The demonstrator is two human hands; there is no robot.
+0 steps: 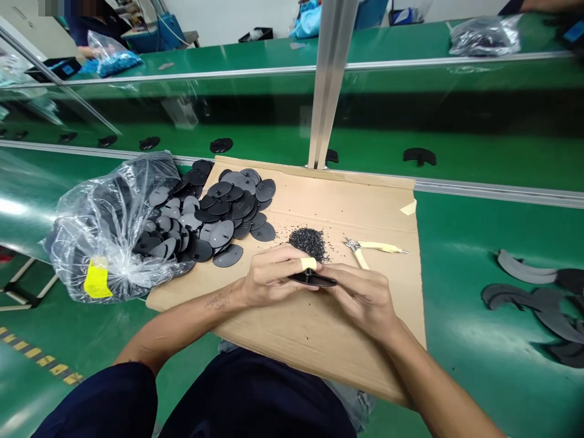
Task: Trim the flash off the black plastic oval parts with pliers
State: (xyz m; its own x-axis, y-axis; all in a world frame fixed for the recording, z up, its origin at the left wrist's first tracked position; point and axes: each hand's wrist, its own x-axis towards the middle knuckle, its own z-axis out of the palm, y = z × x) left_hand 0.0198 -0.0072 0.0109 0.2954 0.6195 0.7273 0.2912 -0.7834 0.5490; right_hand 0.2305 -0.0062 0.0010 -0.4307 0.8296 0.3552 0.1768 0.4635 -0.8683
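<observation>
So, cardboard (pixel 283 331) on green bench (pixel 456 255), both hands (pixel 274 278) (pixel 365 296) in a pinch on black disc (pixel 316 280).

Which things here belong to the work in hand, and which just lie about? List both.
Likely in the job: black disc between left hand and right hand; piled black discs; clear bag of discs; yellow-handled cutters; black scraps; cardboard sheet.

Apparently just lying about: curved black parts at right; bag of blue pieces; clear bag on far bench.

Left hand (pixel 272 275) curled, right hand (pixel 365 297) likewise
</observation>
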